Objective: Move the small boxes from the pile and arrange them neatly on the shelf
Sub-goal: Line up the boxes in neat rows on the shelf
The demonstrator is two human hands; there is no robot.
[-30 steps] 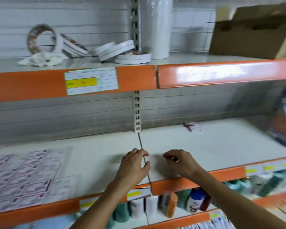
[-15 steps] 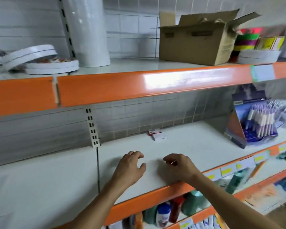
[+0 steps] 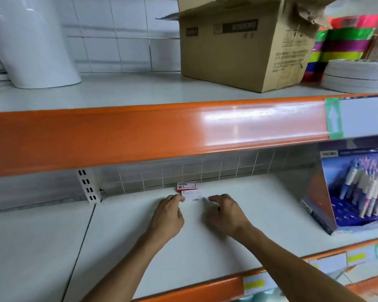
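Shelf (image 3: 260, 216), white deck w/ orange front lip: I reach across it w/ both arms.
Cardboard carton (image 3: 244, 46), upper deck, flaps open, right of centre.
White roll (image 3: 31, 40), upper deck, far left, upright.
Pen display box (image 3: 354, 188), my deck, far right, tilted back, pens in rows.
Neon paper stack (image 3: 345, 40), upper deck, behind carton's right side; white tape rolls (image 3: 356, 75) in front of it.
My left hand (image 3: 167, 214): fingers bent, tips touching left end of front small box (image 3: 193, 196). Not clear if pinching or just touching.
My right hand (image 3: 225, 212): fingers loosely curled, holding nothing, tips just beside box's right end, apart from it.
Front small box: white, lies flat, deep on deck, btwn my two hands.
Rear small box (image 3: 187, 185): red & white, touching behind the front one, against tiled back wall.
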